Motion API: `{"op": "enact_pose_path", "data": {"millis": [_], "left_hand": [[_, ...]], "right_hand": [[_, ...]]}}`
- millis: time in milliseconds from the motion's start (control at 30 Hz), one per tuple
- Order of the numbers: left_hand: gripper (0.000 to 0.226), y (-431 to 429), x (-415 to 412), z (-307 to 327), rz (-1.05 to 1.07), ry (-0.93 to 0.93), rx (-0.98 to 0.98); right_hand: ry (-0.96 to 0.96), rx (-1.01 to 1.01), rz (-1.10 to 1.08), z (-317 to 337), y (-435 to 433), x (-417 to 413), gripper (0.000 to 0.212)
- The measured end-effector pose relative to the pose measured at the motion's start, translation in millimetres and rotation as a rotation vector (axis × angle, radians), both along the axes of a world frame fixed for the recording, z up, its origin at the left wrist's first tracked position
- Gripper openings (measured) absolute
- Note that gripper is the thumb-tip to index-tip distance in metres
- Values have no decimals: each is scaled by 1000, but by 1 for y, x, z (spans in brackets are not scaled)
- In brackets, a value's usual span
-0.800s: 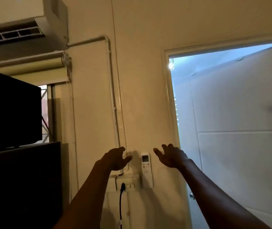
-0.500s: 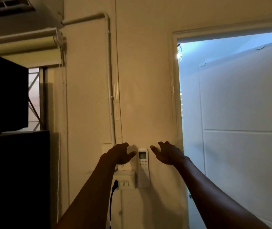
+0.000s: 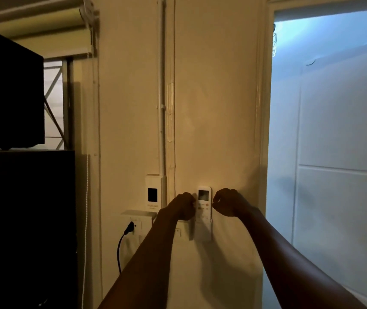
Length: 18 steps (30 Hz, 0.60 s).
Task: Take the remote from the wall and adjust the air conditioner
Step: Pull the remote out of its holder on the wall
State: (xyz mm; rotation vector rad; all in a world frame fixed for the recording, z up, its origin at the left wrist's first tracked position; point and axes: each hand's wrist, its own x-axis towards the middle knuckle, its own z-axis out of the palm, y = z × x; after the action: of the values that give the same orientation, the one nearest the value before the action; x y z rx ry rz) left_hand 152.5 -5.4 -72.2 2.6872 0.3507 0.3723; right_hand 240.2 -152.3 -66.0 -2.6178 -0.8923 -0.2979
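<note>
The white remote, with a small dark screen at its top, sits upright in a white holder on the cream wall. My left hand is curled against the remote's left edge. My right hand is curled against its right edge. Both sets of fingers touch the remote's sides at about button height. The air conditioner is out of view.
Left of the remote are a white box with a dark window and a wall socket holding a black plug. A tall dark cabinet carries a dark box. An open doorway lies right.
The view has dropped and closed in on the wall, so the air conditioner left the frame. Both hands went from open beside the remote to curled against its two sides.
</note>
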Motion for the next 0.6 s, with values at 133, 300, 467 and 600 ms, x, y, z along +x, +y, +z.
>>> {"op": "enact_pose_path", "data": {"millis": [133, 300, 467, 600], "left_hand": [[29, 0, 10, -7, -41, -130, -100], [21, 13, 26, -15, -17, -296, -201], [16, 22, 31, -10, -63, -391, -305], [21, 23, 35, 4, -90, -522, -414]], "right_hand": [[32, 189, 101, -11, 9, 14, 23], [44, 449, 142, -22, 10, 24, 10], [6, 465, 191, -15, 9, 25, 8], [13, 594, 172, 3, 11, 23, 9]]}}
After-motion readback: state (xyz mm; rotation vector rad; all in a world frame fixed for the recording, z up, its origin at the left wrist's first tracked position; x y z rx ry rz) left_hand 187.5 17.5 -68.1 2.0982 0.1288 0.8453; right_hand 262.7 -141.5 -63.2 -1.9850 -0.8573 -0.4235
